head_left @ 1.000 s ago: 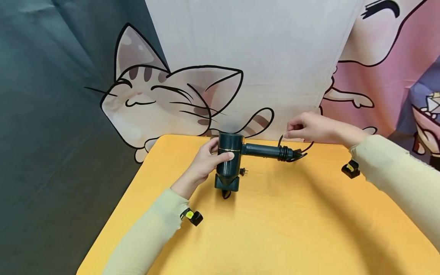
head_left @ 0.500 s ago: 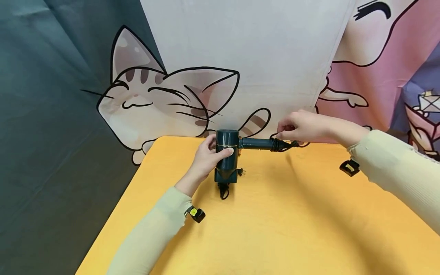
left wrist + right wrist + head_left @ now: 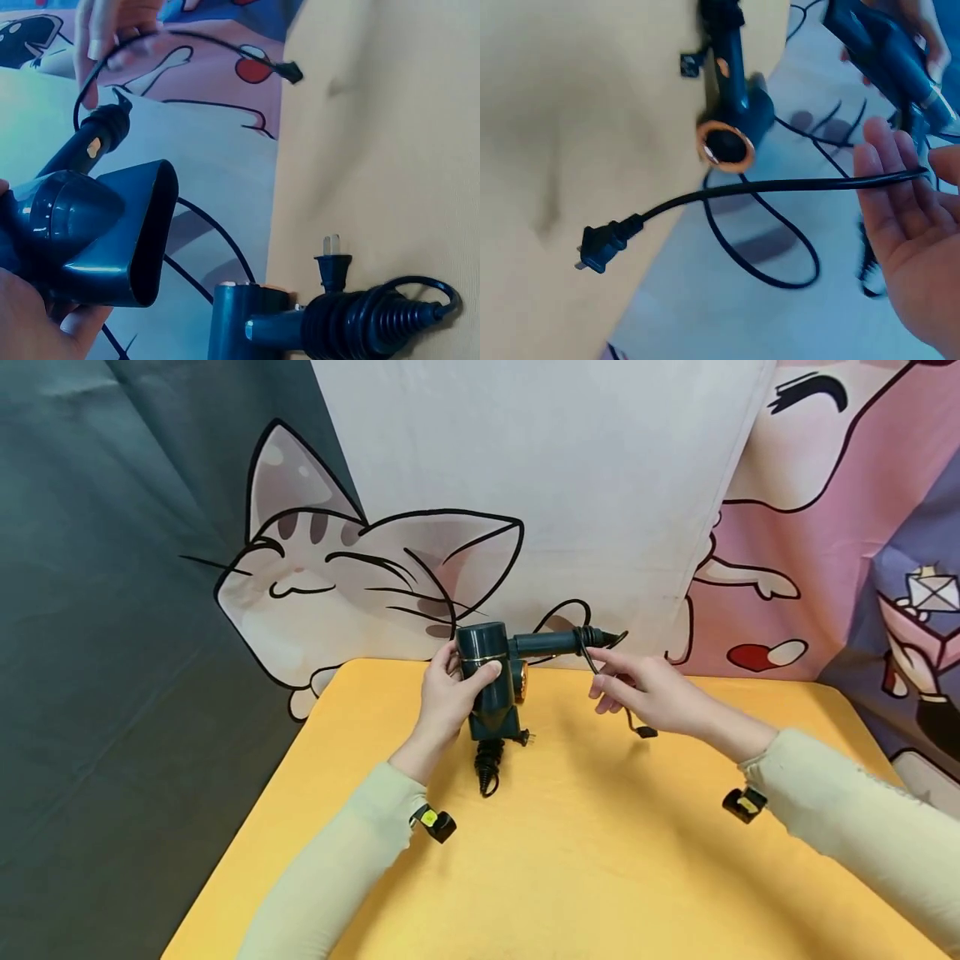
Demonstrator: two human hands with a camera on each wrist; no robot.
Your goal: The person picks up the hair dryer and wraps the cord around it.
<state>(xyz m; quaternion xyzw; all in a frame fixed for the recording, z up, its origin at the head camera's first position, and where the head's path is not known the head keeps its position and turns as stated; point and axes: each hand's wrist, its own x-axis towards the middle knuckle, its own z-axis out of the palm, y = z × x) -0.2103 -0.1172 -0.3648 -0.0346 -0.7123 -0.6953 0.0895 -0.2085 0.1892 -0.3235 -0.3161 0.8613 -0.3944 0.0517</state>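
My left hand (image 3: 444,697) grips a dark teal hair dryer (image 3: 491,685) by its barrel, thumb across the front. Its handle (image 3: 547,643) points right, with black cord wound at the end. At that end my right hand (image 3: 652,689) holds the black power cord (image 3: 780,186) between thumb and fairly straight fingers. The cord's two-pin plug (image 3: 604,244) dangles free below. In the left wrist view the flat nozzle (image 3: 154,232) of the held dryer faces the table.
A second dark hair dryer (image 3: 244,322) with an orange-rimmed end lies on the yellow table (image 3: 570,860) behind the held one. Its cord is coiled, and its plug (image 3: 332,270) sticks out. Loose black cord loops (image 3: 802,262) show near the table's back edge, before a cartoon backdrop (image 3: 585,485).
The held dryer has risen and moved slightly left, revealing more of the second dryer. My right hand has come down, drawing the cord's plug end away from the handle.
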